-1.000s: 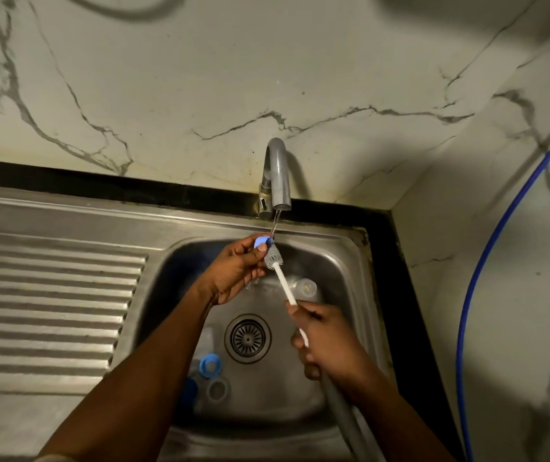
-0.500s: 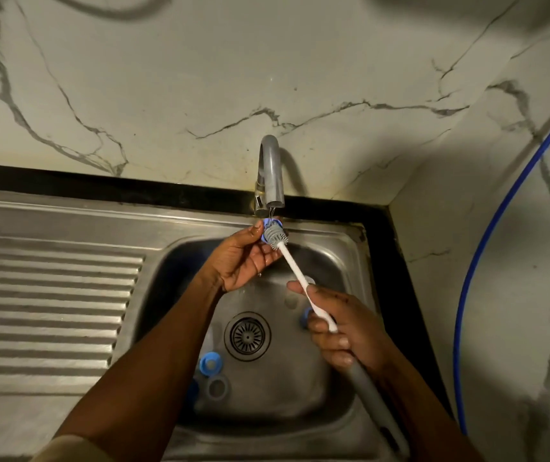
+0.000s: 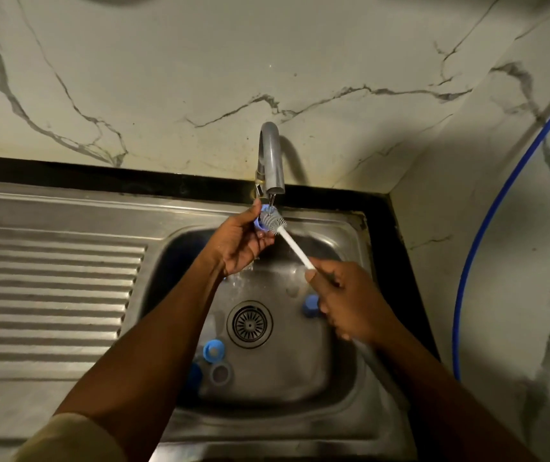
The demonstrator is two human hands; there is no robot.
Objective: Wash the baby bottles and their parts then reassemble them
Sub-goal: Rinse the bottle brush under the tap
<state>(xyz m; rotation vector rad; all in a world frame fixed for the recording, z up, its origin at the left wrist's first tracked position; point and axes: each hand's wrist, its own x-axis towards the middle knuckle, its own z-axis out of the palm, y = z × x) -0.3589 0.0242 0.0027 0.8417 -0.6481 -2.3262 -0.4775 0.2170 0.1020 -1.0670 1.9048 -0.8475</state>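
Small blue bottle part (image 3: 257,223) held right under faucet (image 3: 272,161) spout, mostly hidden behind fingers and brush head; exact kind hard to tell. Left hand (image 3: 238,243) pinches it, fingers closed round it. Grey bristle head of bottle brush (image 3: 278,226) presses against it. Right hand (image 3: 345,300) clenched on brush handle, lower handle hidden under wrist. Blue ring (image 3: 213,350), grey ring (image 3: 221,373), blue cap (image 3: 310,305) lie in sink (image 3: 340,235) near drain (image 3: 249,324). Versus half second ago: right hand slid up handle, part stays under spout.
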